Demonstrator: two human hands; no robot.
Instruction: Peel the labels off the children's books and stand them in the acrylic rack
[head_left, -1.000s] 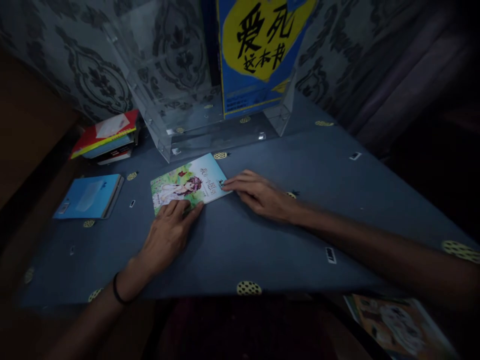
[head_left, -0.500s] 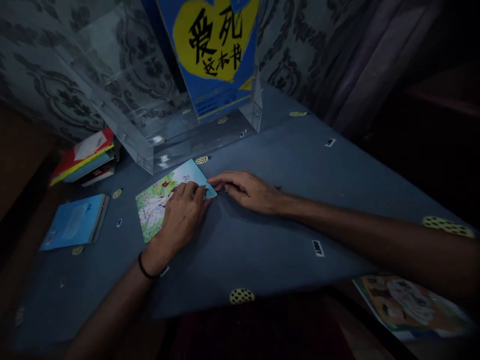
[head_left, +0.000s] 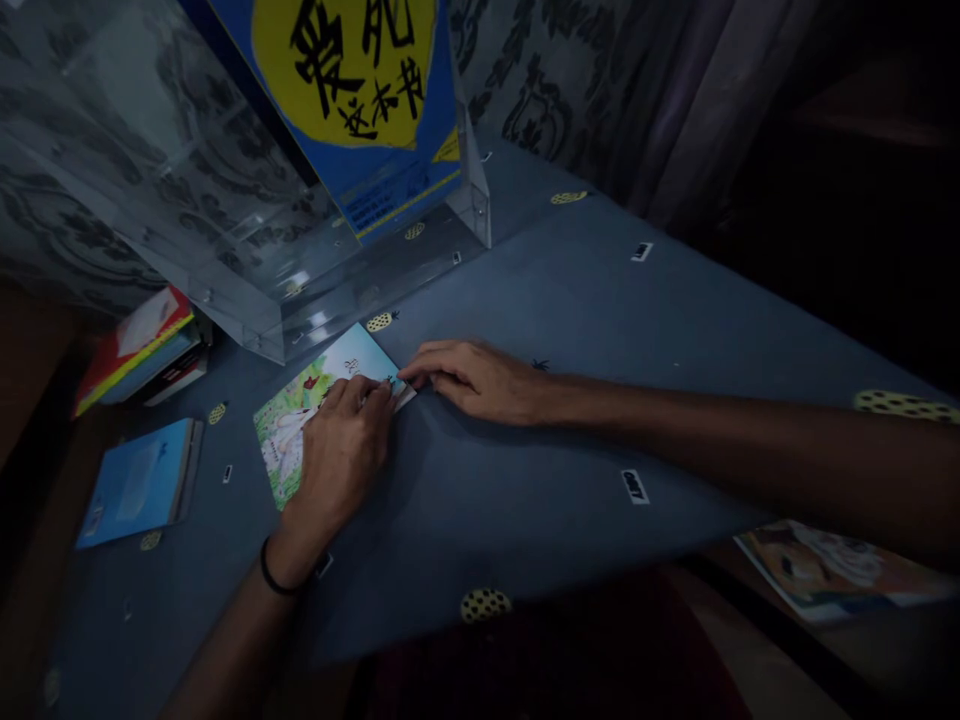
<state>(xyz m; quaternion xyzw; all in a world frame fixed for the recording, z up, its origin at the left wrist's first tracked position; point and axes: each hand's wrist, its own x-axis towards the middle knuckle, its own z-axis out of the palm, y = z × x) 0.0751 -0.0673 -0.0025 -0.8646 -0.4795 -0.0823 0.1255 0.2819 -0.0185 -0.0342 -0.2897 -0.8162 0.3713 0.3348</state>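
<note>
A thin picture book (head_left: 289, 415) with a green and light blue illustrated cover lies tilted on the cloth-covered table. Across its lower right part rests my left hand (head_left: 349, 430), wearing a black wristband, with fingers curled at the cover's edge. My right hand (head_left: 472, 380) comes from the right, fingers together, its fingertips touching the book's right edge. A pale strip, apparently page edges, shows between the two hands. Both thumb tips are partly hidden, as is the middle of the cover.
A clear acrylic stand (head_left: 259, 325) holds a large blue and yellow book (head_left: 356, 120) behind my hands. At left are a small stack of books (head_left: 146, 345) and a blue book (head_left: 139, 485). Another illustrated book (head_left: 847, 570) lies below the table's right front edge.
The view has shifted, moving the book and stand leftward in the picture. A pale strip now shows at the book's right edge by my fingertips. Both hands keep nearly the same place on it.
</note>
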